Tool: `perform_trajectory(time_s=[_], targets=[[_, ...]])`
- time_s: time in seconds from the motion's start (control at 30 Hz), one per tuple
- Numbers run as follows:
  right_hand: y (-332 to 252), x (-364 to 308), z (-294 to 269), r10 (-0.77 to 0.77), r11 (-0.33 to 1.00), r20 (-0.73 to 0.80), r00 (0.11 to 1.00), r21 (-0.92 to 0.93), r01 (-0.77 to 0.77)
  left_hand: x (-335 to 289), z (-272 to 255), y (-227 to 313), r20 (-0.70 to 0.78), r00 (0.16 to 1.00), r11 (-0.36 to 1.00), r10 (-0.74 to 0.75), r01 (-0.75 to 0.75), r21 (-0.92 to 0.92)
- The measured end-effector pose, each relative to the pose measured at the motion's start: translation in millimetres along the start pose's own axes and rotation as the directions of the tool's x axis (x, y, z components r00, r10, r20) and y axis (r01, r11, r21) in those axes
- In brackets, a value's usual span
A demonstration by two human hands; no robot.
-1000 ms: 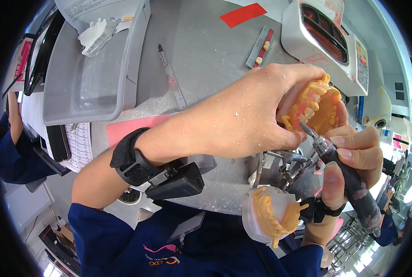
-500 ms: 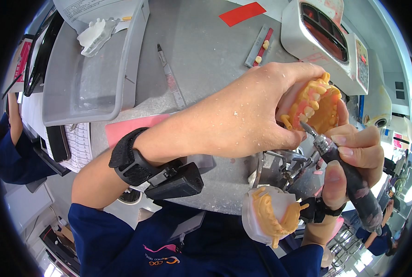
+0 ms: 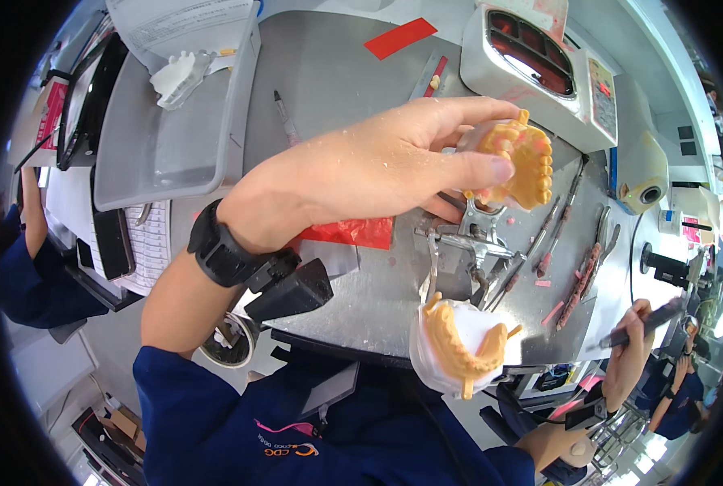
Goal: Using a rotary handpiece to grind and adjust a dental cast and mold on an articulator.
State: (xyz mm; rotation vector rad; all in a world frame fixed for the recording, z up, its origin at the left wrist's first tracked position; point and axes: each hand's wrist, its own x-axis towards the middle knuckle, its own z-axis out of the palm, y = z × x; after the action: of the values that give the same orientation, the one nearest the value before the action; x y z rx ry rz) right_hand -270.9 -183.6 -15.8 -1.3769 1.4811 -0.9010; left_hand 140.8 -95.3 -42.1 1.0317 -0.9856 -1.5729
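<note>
My left hand (image 3: 377,162) grips the upper half of a yellow dental model (image 3: 531,166) with pink wax on it. Its thumb lies across the teeth at the near side. A metal articulator (image 3: 479,243) is below that half, and the lower half, a yellow dental arch on a white base (image 3: 450,344), hangs at the table's front edge. Far out to the right, my right hand (image 3: 635,336) is closed around a dark dental handpiece (image 3: 661,318), well apart from the model.
Wax-smeared carving tools (image 3: 584,279) lie right of the articulator. Behind them stands a white machine with a dark red window (image 3: 531,53). A grey plastic bin (image 3: 171,174) occupies the left, near a phone (image 3: 114,243). A red strip (image 3: 400,38) lies at the back.
My right hand has pulled the handpiece off the model, away to the right. My left hand has shifted left with the model, its thumb now over the teeth.
</note>
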Motion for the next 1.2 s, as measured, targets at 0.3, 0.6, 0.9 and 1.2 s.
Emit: perform_trajectory(time_s=[0.3,0.6,0.9,1.2], targets=[[44,21,-45,-0.04,0.712,-0.079,0.996,-0.702,-0.027,-5,2,14,-0.018,0.998,0.98,-0.064,0.067,0.19],[-17,-115,147,-0.512,0.817,0.38,0.77,-0.062,0.574,-24,27,14,-0.06,0.998,0.936,0.037,-0.013,0.351],[-25,-111,152,-0.292,0.84,0.44,0.849,0.542,0.008,-61,78,7,0.09,0.776,0.553,0.625,-0.521,0.65],[-39,-118,148,-0.296,0.838,0.445,0.845,0.545,0.006,-80,101,8,0.203,0.632,0.206,0.748,-0.512,0.834]])
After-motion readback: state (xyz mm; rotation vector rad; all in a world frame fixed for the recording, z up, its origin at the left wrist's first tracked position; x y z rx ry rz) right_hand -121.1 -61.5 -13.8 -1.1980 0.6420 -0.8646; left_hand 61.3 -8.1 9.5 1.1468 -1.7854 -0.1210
